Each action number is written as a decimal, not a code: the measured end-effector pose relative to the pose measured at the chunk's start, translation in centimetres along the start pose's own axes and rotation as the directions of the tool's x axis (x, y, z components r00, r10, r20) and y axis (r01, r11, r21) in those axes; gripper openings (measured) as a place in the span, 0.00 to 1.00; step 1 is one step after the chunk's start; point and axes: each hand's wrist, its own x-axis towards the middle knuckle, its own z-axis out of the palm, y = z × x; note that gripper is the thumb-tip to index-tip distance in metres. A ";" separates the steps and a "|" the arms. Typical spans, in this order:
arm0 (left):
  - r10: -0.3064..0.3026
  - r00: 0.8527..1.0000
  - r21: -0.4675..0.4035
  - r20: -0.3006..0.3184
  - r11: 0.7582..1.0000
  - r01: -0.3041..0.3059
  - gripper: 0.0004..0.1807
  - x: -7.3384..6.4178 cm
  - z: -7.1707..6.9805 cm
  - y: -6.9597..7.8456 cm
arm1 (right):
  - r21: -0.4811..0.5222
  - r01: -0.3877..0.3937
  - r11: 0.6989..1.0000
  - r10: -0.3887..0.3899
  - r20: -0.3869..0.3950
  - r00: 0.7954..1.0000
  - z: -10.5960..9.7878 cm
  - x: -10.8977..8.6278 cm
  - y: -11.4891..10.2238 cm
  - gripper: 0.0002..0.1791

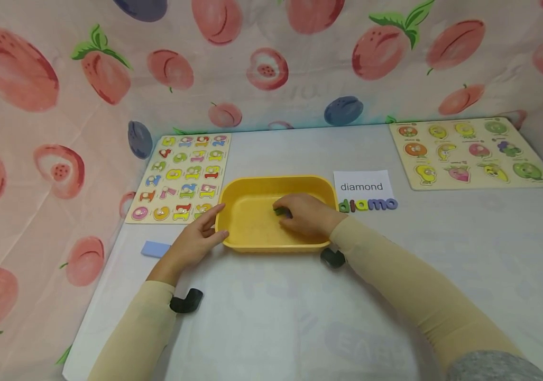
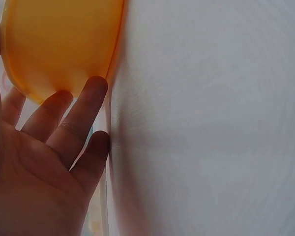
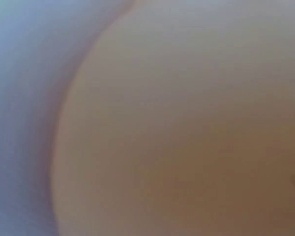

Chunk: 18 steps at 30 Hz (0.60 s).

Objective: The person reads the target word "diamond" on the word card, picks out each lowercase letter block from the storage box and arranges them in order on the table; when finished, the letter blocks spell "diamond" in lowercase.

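The yellow tray (image 1: 252, 247) lies in the middle of the table. My left hand (image 1: 195, 241) touches its left end, fingers spread and fairly straight, thumb at the rim. In the left wrist view, fingertips (image 2: 99, 84) rest against the tray's outer wall (image 2: 64, 44). Inside the tray, my right hand (image 1: 306, 214) has its fingers curled round a small dark green piece (image 1: 279, 211), partly hidden by the hand. Colourful letters (image 1: 375, 205) spelling "diamo" stand in a row right of the tray, below a white card (image 1: 361, 179) reading "diamond". The right wrist view is too blurred to show the hand.
A number puzzle board (image 1: 149, 214) lies at the back left and a fruit puzzle board (image 1: 478, 184) at the back right. A blue flat block (image 1: 154, 249) sits by the left wrist. Fruit-patterned cloth (image 1: 295, 69) rises behind the white table (image 1: 252, 317).
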 end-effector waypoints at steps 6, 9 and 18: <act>0.006 1.000 0.005 -0.006 1.000 -0.006 0.39 0.0 0.0 0.0 | -0.022 -0.007 1.000 0.007 0.023 1.000 0.1 0.1 -0.1 0.23; -0.001 1.000 0.008 -0.005 1.000 0.001 0.39 0.0 0.0 0.0 | -0.029 -0.003 1.000 0.004 0.031 1.000 0.1 0.1 0.0 0.23; 0.004 1.000 0.014 -0.008 1.000 -0.004 0.39 0.0 0.0 0.0 | -0.038 -0.019 0.999 0.020 0.030 0.999 0.2 0.2 0.1 0.23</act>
